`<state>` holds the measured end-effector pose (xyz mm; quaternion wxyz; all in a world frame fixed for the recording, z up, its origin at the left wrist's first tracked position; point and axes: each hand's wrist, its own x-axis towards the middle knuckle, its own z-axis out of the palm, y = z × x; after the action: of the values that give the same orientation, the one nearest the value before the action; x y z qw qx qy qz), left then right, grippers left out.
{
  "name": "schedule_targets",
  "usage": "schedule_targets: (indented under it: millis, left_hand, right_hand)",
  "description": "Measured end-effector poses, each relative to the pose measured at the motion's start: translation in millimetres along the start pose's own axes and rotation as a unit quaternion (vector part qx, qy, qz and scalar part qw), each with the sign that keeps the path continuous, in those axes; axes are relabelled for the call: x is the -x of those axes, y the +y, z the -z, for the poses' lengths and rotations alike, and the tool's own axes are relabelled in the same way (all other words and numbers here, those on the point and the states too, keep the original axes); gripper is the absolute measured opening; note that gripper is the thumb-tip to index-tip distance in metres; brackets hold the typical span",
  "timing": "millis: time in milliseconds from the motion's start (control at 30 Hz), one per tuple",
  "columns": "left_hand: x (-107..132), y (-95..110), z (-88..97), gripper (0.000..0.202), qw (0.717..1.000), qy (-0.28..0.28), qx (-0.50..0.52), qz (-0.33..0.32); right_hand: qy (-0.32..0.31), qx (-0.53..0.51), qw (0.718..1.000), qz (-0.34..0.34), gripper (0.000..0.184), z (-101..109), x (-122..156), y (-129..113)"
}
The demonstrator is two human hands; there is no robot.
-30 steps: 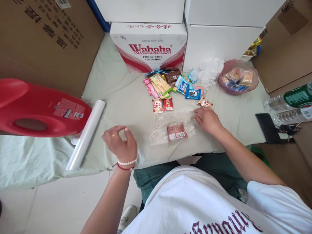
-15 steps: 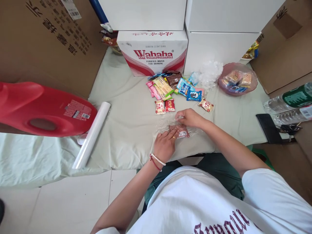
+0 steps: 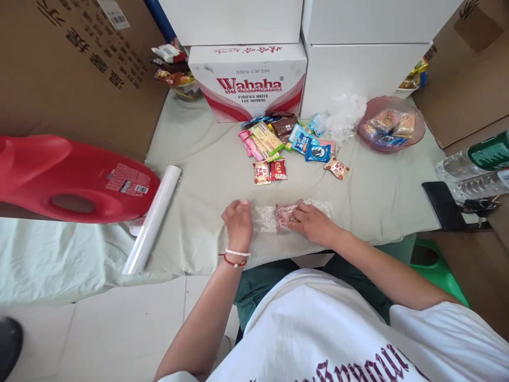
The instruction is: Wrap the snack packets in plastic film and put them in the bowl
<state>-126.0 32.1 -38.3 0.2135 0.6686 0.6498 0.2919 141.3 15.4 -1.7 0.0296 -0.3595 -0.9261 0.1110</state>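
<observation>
On the cloth-covered table near its front edge lies a reddish-brown snack packet (image 3: 283, 216) in clear plastic film (image 3: 264, 218). My left hand (image 3: 238, 223) is at the film's left end, its fingers curled closed on the film. My right hand (image 3: 316, 224) holds the packet at its right side with bent fingers on top, partly covering it. Farther back are a cream snack packet (image 3: 262, 173) and a red snack packet (image 3: 278, 169), side by side. Another cream packet (image 3: 337, 168) sits apart to the right. Behind these is a pile of coloured snack packets (image 3: 267, 139).
A Wahaha carton (image 3: 248, 85) and white boxes stand at the back. Crumpled clear plastic (image 3: 345, 116) lies beside a pink bowl (image 3: 365, 139) of packets. On the left are a red jug (image 3: 79, 175) and a white roll (image 3: 153, 220); on the right, bottles (image 3: 483, 154) and a black phone (image 3: 443, 206).
My left hand has moved left off the packet to the film's left end. My right hand has come down and nearer onto the packet. The film now lies stretched sideways.
</observation>
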Motion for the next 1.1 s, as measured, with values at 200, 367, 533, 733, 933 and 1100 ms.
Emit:
schedule_targets:
  millis: [200, 367, 533, 733, 933, 1100]
  left_hand:
    - [8.6, 53.7, 4.5, 0.015, 0.999, -0.041, -0.012, 0.017]
    - [15.4, 98.0, -1.3, 0.010, 0.988, -0.103, 0.114, 0.019]
    - [27.1, 115.9, -20.4, 0.030, 0.982, -0.144, 0.007, -0.119]
    - [45.5, 117.4, -25.2, 0.051, 0.960, -0.150, -0.160, -0.174]
    - [49.9, 119.3, -28.2, 0.055, 0.954, -0.151, -0.185, -0.183]
    - [49.2, 105.7, -22.2, 0.033, 0.960, -0.166, -0.144, -0.171]
  right_hand:
    - [0.004, -0.043, 0.999, -0.016, 0.050, 0.1, 0.0, -0.8]
    - [0.031, -0.095, 0.995, -0.008, 0.039, 0.8, 14.8, -4.3]
    - [0.081, -0.272, 0.959, 0.005, 0.032, 12.7, 42.0, 9.6]
    - [0.246, -0.117, 0.905, -0.326, 0.040, 1.6, 58.7, 27.7]
    - [0.180, -0.172, 0.926, -0.284, 0.026, 14.6, 34.2, 10.6]
    - [0.101, -0.189, 0.959, -0.188, 0.026, 27.0, -20.1, -19.3]
